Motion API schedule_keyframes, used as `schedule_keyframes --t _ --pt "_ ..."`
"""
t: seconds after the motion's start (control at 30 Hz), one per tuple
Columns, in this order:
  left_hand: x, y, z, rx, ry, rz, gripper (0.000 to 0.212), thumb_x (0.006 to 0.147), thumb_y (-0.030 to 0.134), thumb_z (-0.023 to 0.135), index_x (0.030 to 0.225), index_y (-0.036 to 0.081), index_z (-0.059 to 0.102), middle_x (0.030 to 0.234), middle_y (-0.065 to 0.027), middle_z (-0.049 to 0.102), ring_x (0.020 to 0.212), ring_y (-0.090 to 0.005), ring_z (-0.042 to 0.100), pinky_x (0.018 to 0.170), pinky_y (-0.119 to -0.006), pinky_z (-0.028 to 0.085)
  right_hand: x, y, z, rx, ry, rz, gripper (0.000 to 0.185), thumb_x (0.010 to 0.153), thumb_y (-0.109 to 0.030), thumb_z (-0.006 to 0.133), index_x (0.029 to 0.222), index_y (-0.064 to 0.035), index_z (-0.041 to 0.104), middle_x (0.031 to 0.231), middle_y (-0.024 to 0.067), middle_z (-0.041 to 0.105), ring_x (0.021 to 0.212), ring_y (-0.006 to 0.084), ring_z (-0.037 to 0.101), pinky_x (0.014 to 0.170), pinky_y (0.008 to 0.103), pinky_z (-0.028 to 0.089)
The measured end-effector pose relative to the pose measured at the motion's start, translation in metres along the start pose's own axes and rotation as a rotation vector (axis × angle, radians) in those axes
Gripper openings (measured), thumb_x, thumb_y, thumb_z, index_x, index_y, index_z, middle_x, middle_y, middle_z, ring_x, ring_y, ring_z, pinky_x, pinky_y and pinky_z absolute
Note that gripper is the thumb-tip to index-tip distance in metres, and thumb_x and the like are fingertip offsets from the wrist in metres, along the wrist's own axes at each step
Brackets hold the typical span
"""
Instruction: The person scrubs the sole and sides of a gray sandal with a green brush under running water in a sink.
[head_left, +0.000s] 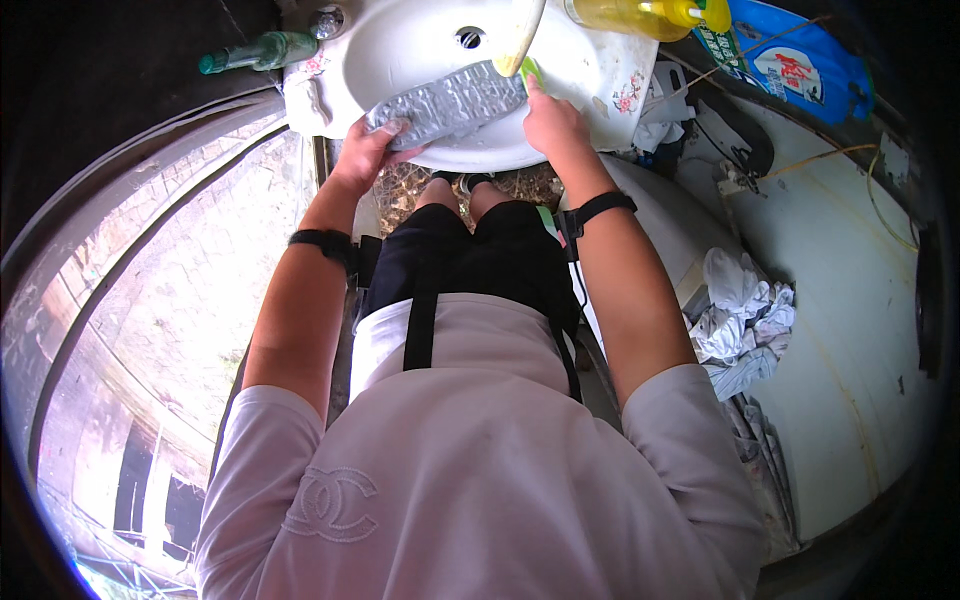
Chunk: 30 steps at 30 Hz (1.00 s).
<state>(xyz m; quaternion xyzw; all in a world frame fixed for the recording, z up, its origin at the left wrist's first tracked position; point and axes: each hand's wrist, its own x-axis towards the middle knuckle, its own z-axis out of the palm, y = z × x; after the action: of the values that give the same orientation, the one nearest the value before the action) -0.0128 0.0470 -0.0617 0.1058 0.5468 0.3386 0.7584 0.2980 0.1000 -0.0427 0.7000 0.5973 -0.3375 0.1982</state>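
A long grey shoe sole (450, 101) with a wavy raised tread is tilted over the near part of the white washbasin (360, 45). My left hand (371, 146) grips its left end, thumb on the tread and fingers underneath. At the sole's right end, my right hand (553, 120) holds a bright green handled tool (532, 71), with the index finger stretched along it. The tool's working end is hidden, so I cannot tell whether it is a brush. A cream-coloured tap spout (517, 41) hangs over the sole's right end.
On the basin's right rim lies a yellow pump bottle (634, 16), beside a blue detergent bag (795, 64). A green bottle (259, 52) and a metal tap knob (328, 22) are at the left. Crumpled plastic bags (742, 315) lie right; a bright window (202, 247) stands left.
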Motion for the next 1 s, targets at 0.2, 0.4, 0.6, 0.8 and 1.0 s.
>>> schedule_keyframes --t 0.2,0.4,0.6,0.8,1.0 --pt "-0.001 -0.008 -0.006 -0.053 -0.009 0.028 0.051 0.103 0.006 0.062 0.149 -0.001 0.043 0.141 -0.0187 0.058 0.126 -0.0336 0.063 0.094 -0.052 0.066 -0.066 -0.029 0.009 0.044 -0.084 -0.027 0.065 0.103 -0.02 0.049 0.165 -0.027 0.034 0.107 0.0285 0.073 0.106 0.0466 0.071 0.095 0.0548 0.055" --pt "0.002 0.0 0.001 -0.08 0.018 -0.016 0.048 0.103 0.007 0.058 0.148 -0.003 0.044 0.137 -0.0193 0.061 0.123 -0.038 0.065 0.096 -0.053 0.066 -0.022 -0.018 0.003 0.049 0.021 -0.003 0.066 0.102 -0.019 0.048 0.166 -0.0216 0.033 0.114 0.0281 0.073 0.108 0.0459 0.071 0.096 0.0538 0.055" --pt "0.004 0.0 -0.004 -0.04 -0.029 0.001 0.048 0.101 0.007 0.06 0.145 -0.006 0.045 0.136 -0.0223 0.062 0.118 -0.0404 0.068 0.097 -0.054 0.065 -0.067 -0.038 0.005 0.098 -0.097 0.029 0.071 0.1 -0.017 0.048 0.168 -0.0134 0.026 0.118 0.0325 0.07 0.111 0.0472 0.07 0.098 0.0537 0.055" --pt "0.001 0.004 -0.002 -0.03 -0.049 -0.055 0.048 0.101 0.007 0.06 0.145 -0.006 0.046 0.137 -0.0228 0.062 0.118 -0.0406 0.069 0.097 -0.054 0.065 -0.07 -0.049 0.016 0.13 -0.023 -0.026 0.074 0.098 -0.015 0.051 0.168 -0.0114 0.026 0.105 0.0309 0.072 0.099 0.0451 0.072 0.09 0.0528 0.057" --pt "0.005 0.011 -0.001 -0.013 -0.102 -0.071 0.049 0.102 0.009 0.061 0.147 -0.004 0.045 0.139 -0.0232 0.061 0.12 -0.0431 0.068 0.097 -0.055 0.065 -0.053 -0.058 0.019 0.104 0.006 -0.241 0.078 0.102 -0.013 0.053 0.17 -0.022 0.017 0.091 0.0258 0.073 0.08 0.0403 0.074 0.073 0.0515 0.059"
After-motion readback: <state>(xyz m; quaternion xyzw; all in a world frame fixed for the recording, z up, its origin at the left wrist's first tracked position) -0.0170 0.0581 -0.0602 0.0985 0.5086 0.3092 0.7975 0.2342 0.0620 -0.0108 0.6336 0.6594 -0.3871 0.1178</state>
